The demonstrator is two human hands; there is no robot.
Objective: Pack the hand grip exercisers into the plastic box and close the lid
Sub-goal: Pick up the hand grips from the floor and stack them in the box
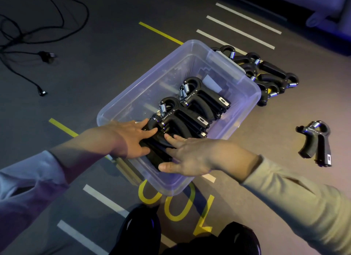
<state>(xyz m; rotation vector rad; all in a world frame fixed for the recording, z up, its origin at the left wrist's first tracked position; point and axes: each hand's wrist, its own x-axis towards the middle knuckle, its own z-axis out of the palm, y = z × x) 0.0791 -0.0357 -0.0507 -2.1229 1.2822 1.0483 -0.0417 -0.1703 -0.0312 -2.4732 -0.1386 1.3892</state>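
Both hands press flat, fingers spread, on black grip exercisers at the six o'clock end of the clear box: left hand, right hand, neither clenched. More grips lie outside at one o'clock, a single one at three.
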